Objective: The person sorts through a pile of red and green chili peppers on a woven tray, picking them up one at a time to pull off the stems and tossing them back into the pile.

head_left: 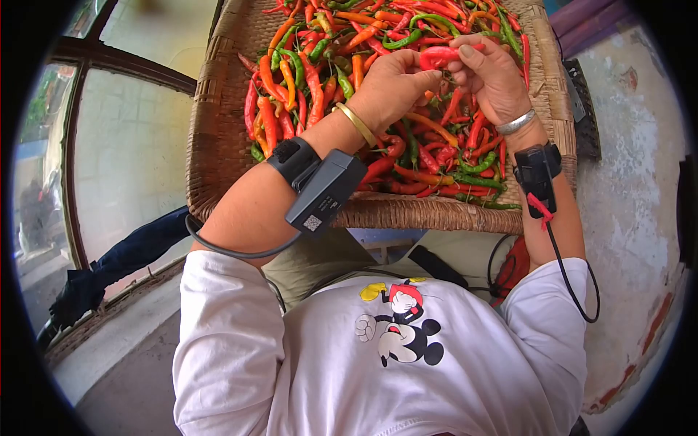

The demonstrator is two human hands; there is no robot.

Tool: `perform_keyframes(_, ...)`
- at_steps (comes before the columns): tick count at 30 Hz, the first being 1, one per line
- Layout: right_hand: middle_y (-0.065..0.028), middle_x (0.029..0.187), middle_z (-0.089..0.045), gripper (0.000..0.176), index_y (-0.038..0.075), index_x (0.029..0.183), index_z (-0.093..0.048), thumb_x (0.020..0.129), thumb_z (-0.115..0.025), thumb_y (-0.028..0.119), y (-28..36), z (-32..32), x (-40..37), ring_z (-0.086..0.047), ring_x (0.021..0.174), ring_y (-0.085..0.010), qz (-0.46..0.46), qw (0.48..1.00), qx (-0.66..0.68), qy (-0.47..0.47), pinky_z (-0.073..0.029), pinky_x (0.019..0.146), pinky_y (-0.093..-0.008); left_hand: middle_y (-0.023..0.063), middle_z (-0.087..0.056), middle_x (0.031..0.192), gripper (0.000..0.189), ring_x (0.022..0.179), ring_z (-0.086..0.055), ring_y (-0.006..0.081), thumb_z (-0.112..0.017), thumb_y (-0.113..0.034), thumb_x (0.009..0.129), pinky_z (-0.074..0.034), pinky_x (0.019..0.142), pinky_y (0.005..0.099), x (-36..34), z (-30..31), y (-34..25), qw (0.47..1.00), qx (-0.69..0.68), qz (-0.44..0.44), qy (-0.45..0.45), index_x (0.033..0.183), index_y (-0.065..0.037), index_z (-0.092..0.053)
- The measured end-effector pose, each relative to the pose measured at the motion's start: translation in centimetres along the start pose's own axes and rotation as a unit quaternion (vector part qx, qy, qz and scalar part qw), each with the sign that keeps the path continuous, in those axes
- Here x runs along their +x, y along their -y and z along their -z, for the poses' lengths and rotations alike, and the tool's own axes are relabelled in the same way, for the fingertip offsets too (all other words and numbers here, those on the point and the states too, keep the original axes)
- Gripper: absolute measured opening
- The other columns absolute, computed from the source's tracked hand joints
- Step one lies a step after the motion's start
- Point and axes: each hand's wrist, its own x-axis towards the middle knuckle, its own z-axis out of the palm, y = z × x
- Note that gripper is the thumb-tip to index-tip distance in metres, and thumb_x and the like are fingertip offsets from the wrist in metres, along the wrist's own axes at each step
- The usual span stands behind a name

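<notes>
A red chili pepper [439,56] is held up between my two hands, over a wicker basket [429,212] heaped with red, orange and green chili peppers [291,76]. My left hand [396,91], with a gold-coloured bangle at its wrist, is closed on one end of the pepper. At the other end, the thumb and fingers of my right hand [496,83] pinch it; a silver bangle circles that wrist. The fingers partly hide where they grip the pepper. Below both hands lie more peppers, some with stems showing.
Dark devices [326,190] are strapped to both forearms, with cables hanging down. The basket stands just past my lap. A folded dark umbrella [127,258] leans by the window frame [80,145] at left. A weathered wall [629,211] is at right.
</notes>
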Motion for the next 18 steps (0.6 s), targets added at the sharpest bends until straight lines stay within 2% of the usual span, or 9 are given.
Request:
perform_keyframes(3, -0.0021, 0.070, -0.059, 0.019, 0.004, 0.093, -0.056, 0.084, -0.054, 0.021, -0.4, -0.7, -0.1, -0.053, 0.057, -0.0054, 0.009, 0.995, -0.100, 0.014, -0.043, 0.049, -0.0186, -0.0029, -0.055, 0.070, 0.019, 0.056, -0.047, 0.0025, -0.061, -0.014, 0.078, -0.039, 0.050, 0.0166, -0.3, -0.3, -0.4, 0.999, 0.048, 0.004, -0.024, 0.093, -0.004, -0.055)
perform_keyframes(8, -0.0011, 0.067, -0.059, 0.019, 0.005, 0.085, -0.057, 0.083, -0.055, 0.023, -0.6, 0.1, 0.0, -0.051, 0.053, -0.0047, -0.134, 0.985, 0.106, 0.024, -0.037, 0.042, -0.0162, -0.0033, -0.055, 0.071, 0.021, 0.058, -0.048, 0.0028, -0.062, -0.012, 0.076, -0.040, 0.051, 0.0168, 0.6, 0.1, 1.1, 0.994, 0.104, -0.035, 0.019, 0.094, -0.004, -0.056)
perform_keyframes(10, -0.0006, 0.066, -0.058, 0.018, 0.005, 0.083, -0.057, 0.083, -0.054, 0.023, 0.0, 0.9, 0.2, -0.052, 0.053, -0.0045, -0.137, 0.986, 0.099, -0.004, -0.036, 0.041, -0.0163, -0.0030, -0.055, 0.071, 0.023, 0.059, -0.048, 0.0031, -0.063, -0.012, 0.075, -0.040, 0.052, 0.0175, 0.7, 0.2, 1.7, 0.991, 0.117, -0.041, 0.042, 0.096, -0.003, -0.056)
perform_keyframes(11, 0.0000, 0.065, -0.058, 0.018, 0.005, 0.080, -0.057, 0.083, -0.054, 0.022, 0.4, 1.3, 0.4, -0.052, 0.052, -0.0043, -0.141, 0.985, 0.092, -0.031, -0.035, 0.040, -0.0163, -0.0007, -0.057, 0.071, 0.025, 0.059, -0.050, 0.0059, -0.065, -0.012, 0.074, -0.042, 0.054, 0.0199, 0.7, 0.4, 2.0, 0.974, 0.211, -0.081, 0.021, 0.095, -0.003, -0.056)
perform_keyframes(12, 0.0010, 0.063, -0.058, 0.019, 0.006, 0.079, -0.057, 0.083, -0.054, 0.024, 1.0, 2.0, 0.6, -0.053, 0.052, -0.0039, -0.116, 0.992, -0.009, -0.040, -0.034, 0.039, -0.0145, 0.0016, -0.058, 0.071, 0.027, 0.060, -0.052, 0.0087, -0.066, -0.013, 0.072, -0.044, 0.055, 0.0223, 0.7, 0.5, 2.2, 0.945, 0.303, -0.121, 0.000, 0.095, -0.003, -0.057)
perform_keyframes(13, 0.0010, 0.063, -0.058, 0.019, 0.006, 0.079, -0.057, 0.083, -0.054, 0.024, 1.2, 3.1, 0.8, -0.053, 0.052, -0.0039, -0.117, 0.992, -0.010, -0.040, -0.034, 0.039, -0.0145, 0.0016, -0.058, 0.071, 0.027, 0.060, -0.052, 0.0087, -0.066, -0.013, 0.072, -0.044, 0.055, 0.0223, 0.6, 0.5, 2.2, 0.946, 0.302, -0.121, 0.000, 0.095, -0.003, -0.057)
perform_keyframes(15, 0.0015, 0.064, -0.059, 0.020, 0.006, 0.079, -0.057, 0.083, -0.055, 0.025, 1.5, 4.3, 1.2, -0.054, 0.052, -0.0037, -0.144, 0.970, -0.197, 0.006, -0.033, 0.037, -0.0127, 0.0082, -0.060, 0.071, 0.028, 0.064, -0.057, 0.0179, -0.067, -0.014, 0.068, -0.046, 0.060, 0.0288, 0.4, 0.6, 1.9, 0.882, 0.442, -0.166, 0.003, 0.092, -0.002, -0.058)
perform_keyframes(17, 0.0012, 0.065, -0.058, 0.020, 0.006, 0.081, -0.057, 0.082, -0.056, 0.026, 1.5, 3.9, 1.0, -0.054, 0.054, -0.0034, -0.168, 0.957, -0.238, 0.005, -0.034, 0.037, -0.0117, 0.0106, -0.060, 0.072, 0.026, 0.067, -0.058, 0.0218, -0.066, -0.015, 0.068, -0.046, 0.061, 0.0311, 0.2, 0.5, 1.8, 0.872, 0.457, -0.174, -0.003, 0.089, -0.002, -0.059)
perform_keyframes(18, 0.0001, 0.070, -0.059, 0.021, 0.005, 0.086, -0.056, 0.082, -0.056, 0.026, 1.4, 3.7, 1.1, -0.055, 0.059, -0.0043, -0.121, 0.972, -0.201, 0.024, -0.036, 0.039, -0.0123, 0.0129, -0.060, 0.074, 0.024, 0.070, -0.059, 0.0258, -0.065, -0.016, 0.068, -0.046, 0.063, 0.0335, 0.1, 0.5, 1.7, 0.863, 0.472, -0.182, -0.009, 0.087, -0.002, -0.060)
